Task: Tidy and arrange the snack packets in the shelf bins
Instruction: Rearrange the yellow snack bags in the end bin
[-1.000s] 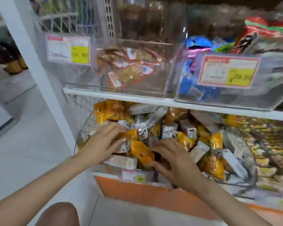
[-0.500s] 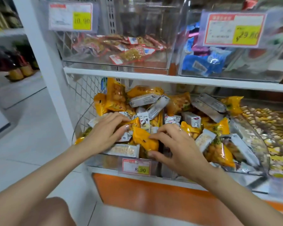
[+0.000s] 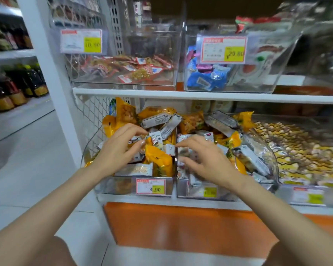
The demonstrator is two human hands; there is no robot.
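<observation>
Left hand point(image 3: 115, 150) curled over crinkly foil packets point(image 3: 158, 158), grip unclear; right hand point(image 3: 210, 160), blurred, fingers spread loose above clear plastic bin point(image 3: 227, 192).

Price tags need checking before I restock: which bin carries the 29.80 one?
The upper-right bin holding blue packets. Its tag reads 29.80; the upper-left tag reads 10.90 and the lower tag 8.90.

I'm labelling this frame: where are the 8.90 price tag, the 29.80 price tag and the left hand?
8.90 price tag point(image 3: 150, 186): head view, middle of its face.
29.80 price tag point(image 3: 223, 50): head view, middle of its face.
left hand point(image 3: 117, 150): head view, back of the hand.
</observation>
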